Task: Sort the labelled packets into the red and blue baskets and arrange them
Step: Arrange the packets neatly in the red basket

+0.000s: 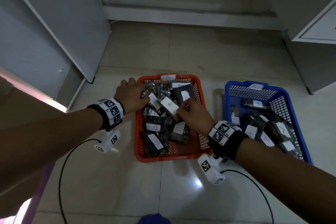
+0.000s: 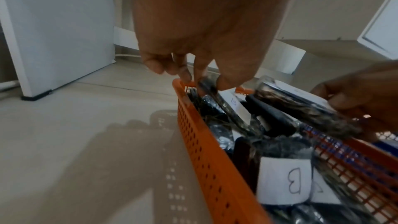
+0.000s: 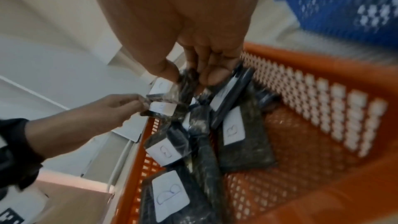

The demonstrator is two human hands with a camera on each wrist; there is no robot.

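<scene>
Presently I have both hands inside the red basket, which sits on the floor to the left of the blue basket.

Left to right: my left hand reaches over the basket's far-left corner. In the left wrist view its fingers are curled down, and a fingertip and the thumb pinch the end of a dark packet lying just inside the left wall. That packet's long axis runs away from the fingers, toward the near end of the basket.

Next right, a B packet sits raised on top of the pile at the basket's middle, its long axis slanting from far-left to near-right. My right hand has it by the near-right end; the right wrist view shows thumb and fingers pinched on its crumpled plastic edge. The two hands are close together, each on its own packet, as far as I can tell.

Every label readable in the red basket is a B; those in the blue basket read A. My judgement: sorting looks done and this is arranging. The raised packet's free end points toward my left hand, which is the nearer one to steady it while it is laid flat.
</scene>
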